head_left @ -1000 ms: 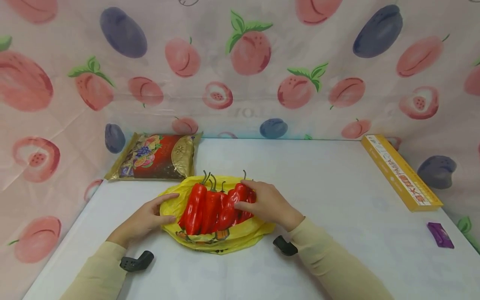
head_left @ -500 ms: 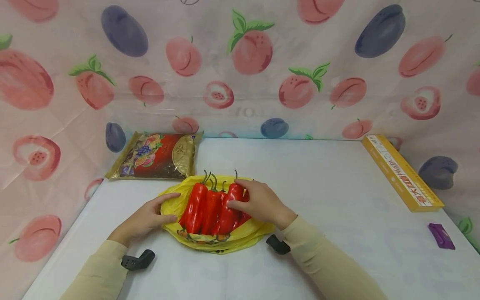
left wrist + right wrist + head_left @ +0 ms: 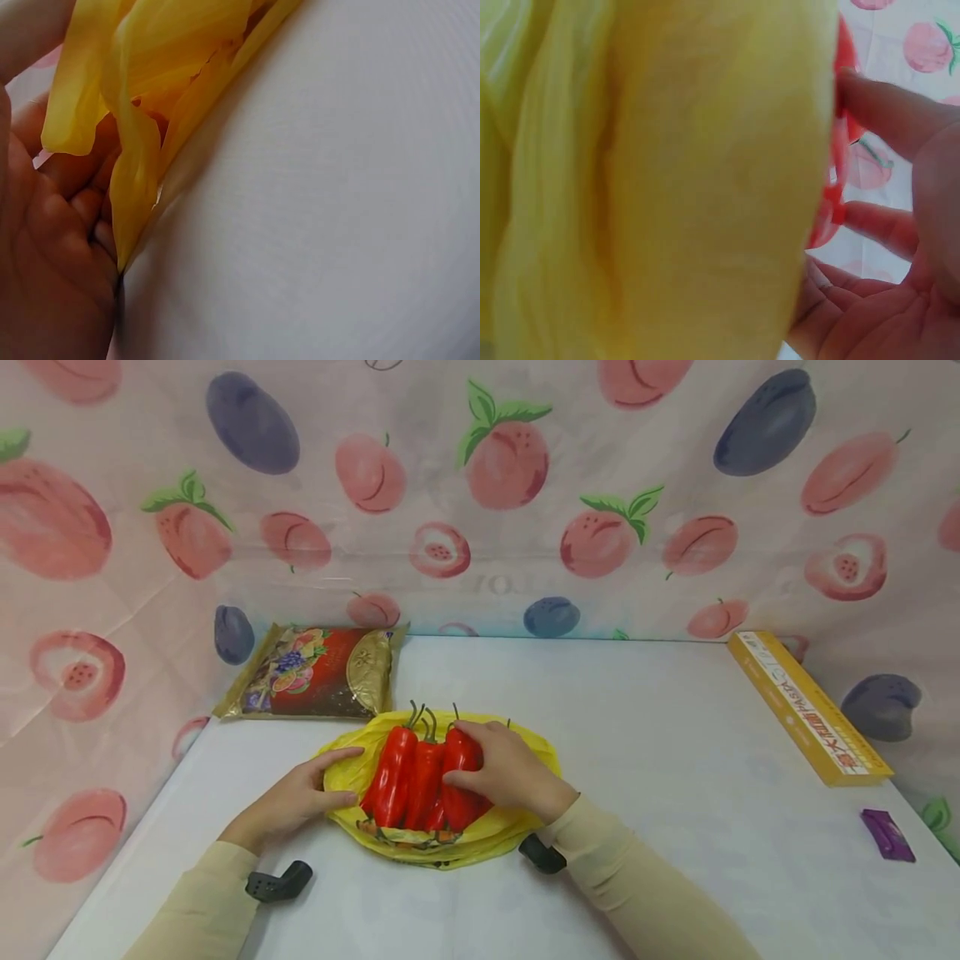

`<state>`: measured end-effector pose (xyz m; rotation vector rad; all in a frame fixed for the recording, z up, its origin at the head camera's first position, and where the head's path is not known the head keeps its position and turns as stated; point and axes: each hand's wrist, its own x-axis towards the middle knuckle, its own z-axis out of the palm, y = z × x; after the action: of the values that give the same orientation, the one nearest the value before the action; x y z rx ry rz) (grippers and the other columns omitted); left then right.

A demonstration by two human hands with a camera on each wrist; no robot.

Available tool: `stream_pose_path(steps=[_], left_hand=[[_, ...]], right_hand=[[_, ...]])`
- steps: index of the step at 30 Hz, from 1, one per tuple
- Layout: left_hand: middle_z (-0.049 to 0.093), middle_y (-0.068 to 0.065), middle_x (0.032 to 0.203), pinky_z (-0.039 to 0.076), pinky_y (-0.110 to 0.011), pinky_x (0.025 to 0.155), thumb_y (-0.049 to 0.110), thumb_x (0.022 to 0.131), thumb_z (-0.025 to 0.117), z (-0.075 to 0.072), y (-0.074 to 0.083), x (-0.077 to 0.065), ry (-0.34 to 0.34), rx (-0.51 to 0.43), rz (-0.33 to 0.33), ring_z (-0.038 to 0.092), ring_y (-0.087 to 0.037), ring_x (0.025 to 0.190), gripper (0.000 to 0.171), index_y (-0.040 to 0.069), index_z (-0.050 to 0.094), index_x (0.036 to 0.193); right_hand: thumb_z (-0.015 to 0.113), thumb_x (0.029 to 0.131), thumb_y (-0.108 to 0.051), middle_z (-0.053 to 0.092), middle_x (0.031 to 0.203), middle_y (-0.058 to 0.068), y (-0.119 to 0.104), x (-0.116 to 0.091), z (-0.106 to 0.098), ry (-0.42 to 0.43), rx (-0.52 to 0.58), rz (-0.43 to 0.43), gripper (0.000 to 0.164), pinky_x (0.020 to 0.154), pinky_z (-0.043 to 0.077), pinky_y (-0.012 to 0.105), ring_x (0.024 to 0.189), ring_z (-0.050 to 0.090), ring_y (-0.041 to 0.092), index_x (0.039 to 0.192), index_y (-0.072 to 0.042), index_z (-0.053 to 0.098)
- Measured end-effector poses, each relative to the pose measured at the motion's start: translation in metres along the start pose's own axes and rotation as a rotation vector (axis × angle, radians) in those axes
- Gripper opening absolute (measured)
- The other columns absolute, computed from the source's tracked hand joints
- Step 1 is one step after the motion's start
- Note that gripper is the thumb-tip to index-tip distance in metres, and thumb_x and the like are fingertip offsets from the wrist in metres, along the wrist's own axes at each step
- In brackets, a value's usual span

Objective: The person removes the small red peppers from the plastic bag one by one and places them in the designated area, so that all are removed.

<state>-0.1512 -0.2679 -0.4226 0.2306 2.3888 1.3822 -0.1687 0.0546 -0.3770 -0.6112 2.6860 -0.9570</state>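
A yellow plastic bag (image 3: 536,747) lies spread on the table, mouth up. Several long red peppers (image 3: 393,777) with dark green stems stand side by side in it, leaning to the back. My right hand (image 3: 510,772) grips the right-hand red pepper (image 3: 461,752), thumb on its near side and index finger near the stem; more peppers are partly hidden behind this hand. In the right wrist view, thumb and finger tips touch red pepper beyond the bag wall. My left hand (image 3: 296,793) holds the bag's left side, its lower fingers curled behind the yellow folds (image 3: 135,180).
A gold and red printed packet (image 3: 315,672) lies at the back left, close behind the bag. Along the right edge is a long yellow pasta box (image 3: 810,710), with a small purple packet (image 3: 888,835) in front. Fruit-print cloth (image 3: 480,552) walls the back and sides.
My right hand has moved left across the bag, and the pepper in it now stands more upright, close against the others. The left hand stays at the bag's left side.
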Motion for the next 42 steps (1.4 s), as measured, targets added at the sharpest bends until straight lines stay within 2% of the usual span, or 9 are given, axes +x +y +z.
stream_pose_path(steps=[6,11,16,20,28,36,42], left_hand=[[0.027,-0.024,0.158,0.024,-0.067,0.111,0.031,0.090,0.075,-0.001,0.000,-0.001,0.004,0.006,0.001,0.022,-0.046,0.143,0.072,0.014,0.042,0.152],[0.028,-0.025,0.157,0.024,-0.067,0.111,0.031,0.091,0.075,0.000,-0.002,-0.001,0.002,0.014,0.015,0.023,-0.046,0.143,0.072,0.013,0.042,0.152],[0.027,-0.025,0.158,0.023,-0.067,0.112,0.032,0.090,0.075,0.000,-0.003,-0.001,0.002,0.011,0.000,0.023,-0.046,0.143,0.073,0.013,0.042,0.152],[0.027,-0.025,0.158,0.025,-0.064,0.112,0.031,0.090,0.075,0.000,-0.001,-0.001,0.001,-0.016,-0.012,0.025,-0.045,0.143,0.074,0.013,0.041,0.152],[0.026,-0.025,0.158,0.025,-0.064,0.112,0.029,0.090,0.075,0.000,0.001,0.000,-0.003,-0.011,-0.002,0.024,-0.046,0.143,0.073,0.011,0.040,0.152],[0.027,-0.025,0.157,0.026,-0.064,0.112,0.025,0.091,0.075,0.001,0.001,-0.001,-0.005,-0.027,0.020,0.024,-0.046,0.143,0.072,0.010,0.040,0.153],[0.027,-0.026,0.157,0.023,-0.066,0.112,0.024,0.091,0.075,0.001,0.001,0.000,0.000,-0.018,0.018,0.022,-0.047,0.143,0.072,0.010,0.040,0.152]], right_hand=[[0.078,0.088,-0.034,0.054,0.131,0.011,-0.002,-0.001,0.002,-0.004,-0.003,0.007,0.075,0.078,0.060,0.037,0.116,0.051,0.027,0.151,-0.013,0.044],[0.078,0.088,-0.029,0.054,0.135,0.009,-0.001,0.000,0.004,-0.025,0.062,0.001,0.075,0.081,0.059,0.039,0.118,0.052,0.026,0.152,-0.014,0.042],[0.076,0.090,-0.026,0.052,0.138,0.008,0.000,-0.002,0.005,-0.032,0.100,-0.013,0.075,0.086,0.058,0.041,0.120,0.051,0.026,0.153,-0.014,0.039],[0.074,0.091,-0.025,0.052,0.131,0.009,0.000,-0.003,0.004,-0.031,0.094,-0.022,0.073,0.083,0.058,0.037,0.115,0.050,0.025,0.154,-0.016,0.039],[0.068,0.096,-0.022,0.048,0.116,0.012,0.002,-0.004,0.000,-0.015,0.154,-0.002,0.060,0.066,0.059,0.031,0.104,0.051,0.028,0.152,-0.022,0.045],[0.066,0.097,-0.016,0.049,0.122,0.014,0.007,-0.004,-0.003,0.026,0.214,-0.022,0.053,0.067,0.061,0.034,0.108,0.052,0.029,0.147,-0.019,0.052],[0.065,0.097,-0.015,0.048,0.128,0.015,0.010,-0.007,-0.015,0.072,0.259,-0.038,0.046,0.070,0.061,0.037,0.106,0.055,0.030,0.142,-0.015,0.058]])
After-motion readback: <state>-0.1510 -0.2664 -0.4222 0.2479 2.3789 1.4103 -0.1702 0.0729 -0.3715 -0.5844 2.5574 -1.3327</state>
